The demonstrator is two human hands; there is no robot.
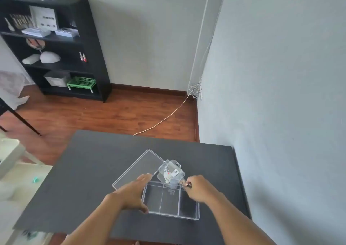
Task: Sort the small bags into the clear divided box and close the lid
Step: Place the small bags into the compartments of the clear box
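Note:
A clear divided box (169, 214) with three compartments lies on the dark table (89, 179), and all three look bare. My left hand (133, 194) grips the box's left wall, thumb at its near corner. Behind the box sits a pile of small clear bags (171, 170) with small white contents and a label. My right hand (198, 188) is at the box's far right corner, fingers pinched on a small bag at the edge of the pile. The clear lid (138, 167) lies flat to the left of the bags, behind my left hand.
The table's right edge runs close to the grey wall (280, 113). Beyond the table is wooden floor with a cable (168, 116) across it, and a black shelf unit (56, 44) stands at the far left. Pale furniture sits left of the table.

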